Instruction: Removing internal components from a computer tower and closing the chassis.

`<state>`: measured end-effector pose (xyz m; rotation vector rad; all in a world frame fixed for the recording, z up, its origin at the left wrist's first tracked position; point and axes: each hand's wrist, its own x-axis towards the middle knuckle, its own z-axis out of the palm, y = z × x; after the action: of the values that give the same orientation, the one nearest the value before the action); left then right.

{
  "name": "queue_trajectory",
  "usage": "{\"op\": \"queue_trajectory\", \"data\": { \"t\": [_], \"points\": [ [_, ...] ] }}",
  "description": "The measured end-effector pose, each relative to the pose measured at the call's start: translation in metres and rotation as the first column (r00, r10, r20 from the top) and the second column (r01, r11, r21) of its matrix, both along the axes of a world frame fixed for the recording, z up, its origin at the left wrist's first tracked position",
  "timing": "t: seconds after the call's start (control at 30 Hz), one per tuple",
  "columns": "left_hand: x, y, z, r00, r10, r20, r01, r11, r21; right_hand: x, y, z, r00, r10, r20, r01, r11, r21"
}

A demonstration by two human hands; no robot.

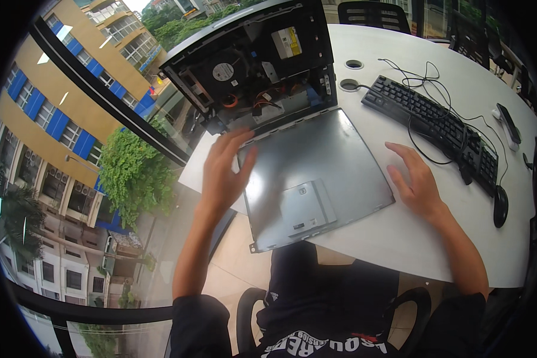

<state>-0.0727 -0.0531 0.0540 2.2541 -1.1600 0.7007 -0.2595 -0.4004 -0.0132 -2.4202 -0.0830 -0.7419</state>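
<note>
On a white table (370, 238) by a big window (110, 95), an open computer case (256, 83) is seen.

The case is stood up at the back, and its inside is shown: a fan (223, 72) with a round white label, a drive box (287, 43) with a white and yellow label, and orange and red wires (262, 101) low down. A flat metal panel (352, 161) is laid in front, right by the case's lower edge, with its near left part stuck out past the table. The left hand (227, 170) is spread at the panel's left edge; nothing is gripped, and whether metal is touched cannot be told. The right hand (416, 185) is half spread just beside the panel's right edge, with nothing in it. A black keyboard (432, 116) is placed farther right.
</note>
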Motion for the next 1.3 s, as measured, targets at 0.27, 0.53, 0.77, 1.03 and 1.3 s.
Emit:
{"op": "queue_trajectory", "data": {
  "t": [0.27, 0.53, 0.77, 1.03, 1.3],
  "points": [
    [0.032, -0.046, -0.027, 0.994, 0.060, -0.091, -0.048, 0.990, 0.129, -0.004, 0.002, -0.005, 0.999, 0.033, 0.036, -0.033, 0.999, -0.018],
    [0.062, -0.064, -0.041, 0.985, 0.135, 0.109, -0.148, 0.982, 0.116, -0.008, -0.001, -0.004, 0.999, 0.041, 0.023, -0.040, 0.999, -0.031],
    [0.091, -0.057, -0.044, 0.994, 0.067, 0.085, -0.074, 0.993, 0.089, -0.005, 0.000, -0.005, 1.000, 0.029, 0.011, -0.029, 0.999, -0.046],
    [0.090, -0.062, -0.045, 0.985, 0.107, 0.134, -0.117, 0.991, 0.066, -0.006, 0.000, -0.003, 1.000, 0.017, -0.004, -0.017, 0.999, -0.045],
    [0.089, -0.058, -0.048, 0.954, 0.149, 0.261, -0.181, 0.978, 0.101, -0.006, 0.000, -0.004, 0.999, 0.035, 0.006, -0.034, 0.998, -0.050]
  ]
}}
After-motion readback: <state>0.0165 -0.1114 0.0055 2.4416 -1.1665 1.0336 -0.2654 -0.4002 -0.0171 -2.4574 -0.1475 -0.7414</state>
